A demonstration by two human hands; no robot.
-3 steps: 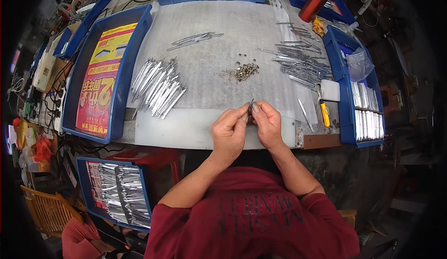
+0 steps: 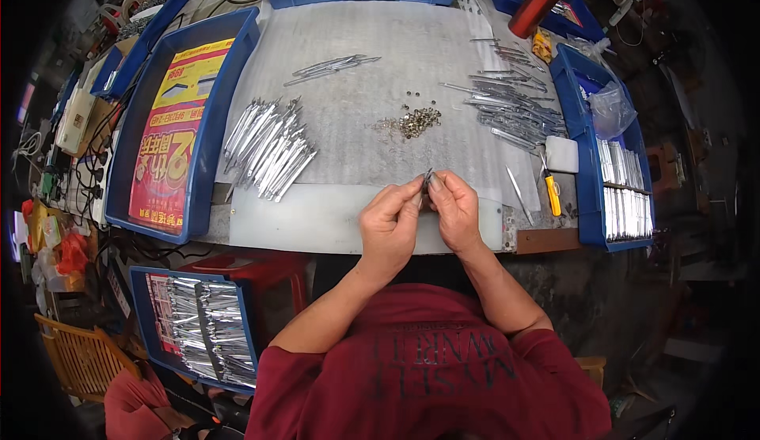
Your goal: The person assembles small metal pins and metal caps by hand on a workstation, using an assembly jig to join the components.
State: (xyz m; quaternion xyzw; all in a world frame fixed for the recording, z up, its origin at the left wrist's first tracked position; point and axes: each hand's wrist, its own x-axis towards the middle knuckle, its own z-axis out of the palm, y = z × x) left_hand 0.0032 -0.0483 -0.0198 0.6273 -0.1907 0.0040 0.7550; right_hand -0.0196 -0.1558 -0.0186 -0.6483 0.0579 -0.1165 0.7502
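My left hand (image 2: 392,217) and my right hand (image 2: 455,210) meet above the near edge of the table, fingertips pinched together. Between them is a narrow, dark metal piece (image 2: 428,180), mostly hidden by the fingers. Just beyond lies a heap of small brass-coloured round parts (image 2: 417,123), with a few loose ones around it. A stack of slim silver metal strips (image 2: 269,151) lies to the left. More thin, greyish metal strips (image 2: 514,108) are strewn at the right, and a smaller bunch of strips (image 2: 332,66) rests farther back.
A blue tray with printed sheets (image 2: 207,147) stands left; another blue tray (image 2: 590,163) on the right holds silver strips. Near it lie a yellow-handled screwdriver (image 2: 552,193) and a white block (image 2: 561,155). A red cylinder (image 2: 537,6) stands at the back right. Below left sits a filled blue tray (image 2: 142,305).
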